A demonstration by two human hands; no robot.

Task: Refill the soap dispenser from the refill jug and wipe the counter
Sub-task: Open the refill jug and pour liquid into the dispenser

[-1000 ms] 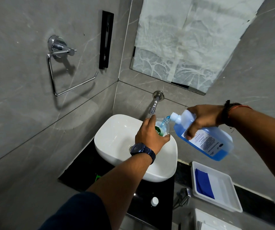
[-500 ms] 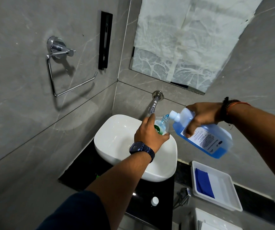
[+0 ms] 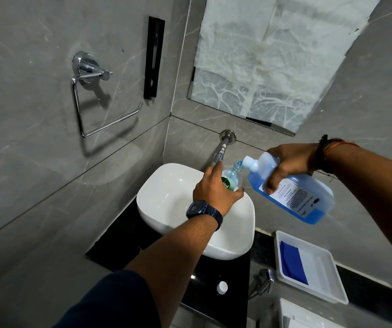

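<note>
My left hand (image 3: 213, 189) grips a clear soap dispenser bottle (image 3: 234, 176) with a green label, held over the white basin (image 3: 166, 192). My right hand (image 3: 289, 164) holds the refill jug (image 3: 294, 195), a translucent jug of blue liquid with a white label. The jug is tilted down to the left, and its white spout touches the dispenser's open neck. Blue liquid shows in the neck. A folded blue cloth (image 3: 293, 262) lies in a white tray (image 3: 320, 268) on the black counter (image 3: 225, 271) at the right.
A small white cap (image 3: 222, 287) lies on the counter in front of the basin. A chrome wall spout (image 3: 222, 150) reaches over the basin just behind the dispenser. A chrome towel ring (image 3: 88, 95) hangs on the left wall. A chrome fitting (image 3: 262, 281) sits below the counter's edge.
The jug's spout has closed in on the dispenser's neck and both hands have shifted slightly. The jug stays tilted.
</note>
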